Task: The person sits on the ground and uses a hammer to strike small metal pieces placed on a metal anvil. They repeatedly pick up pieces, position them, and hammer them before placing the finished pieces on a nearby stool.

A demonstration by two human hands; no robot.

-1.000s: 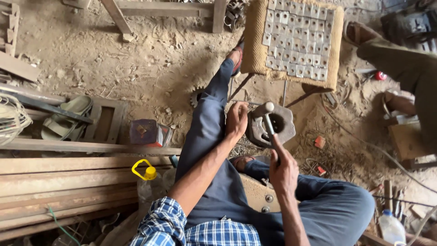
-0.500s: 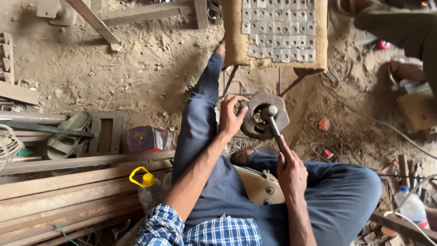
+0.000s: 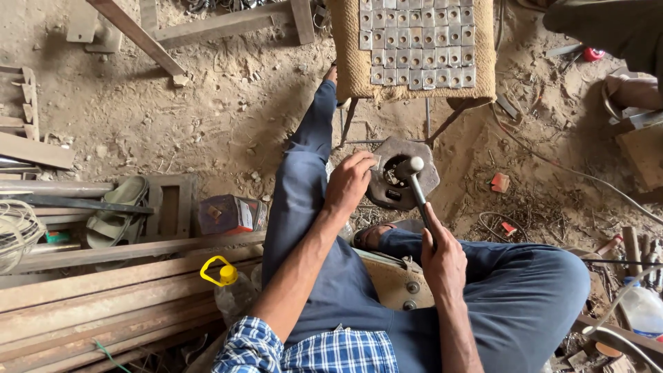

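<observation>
Hammering on the steel block (image 3: 404,181) on the dirt floor (image 3: 228,117).
Hammer (image 3: 416,185) head has dropped onto the block; right hand (image 3: 442,257) grips handle, left hand (image 3: 349,181) pinches a small piece at block edge.

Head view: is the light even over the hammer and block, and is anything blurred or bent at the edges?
Head view: soft, even daylight, no glare; only a faint shadow under the metal block. The hammer and both hands, left and right, are sharp. Wide-lens distortion bows the wooden beams at the lower left; the plastic bottle at the right edge is stretched and soft.
</observation>
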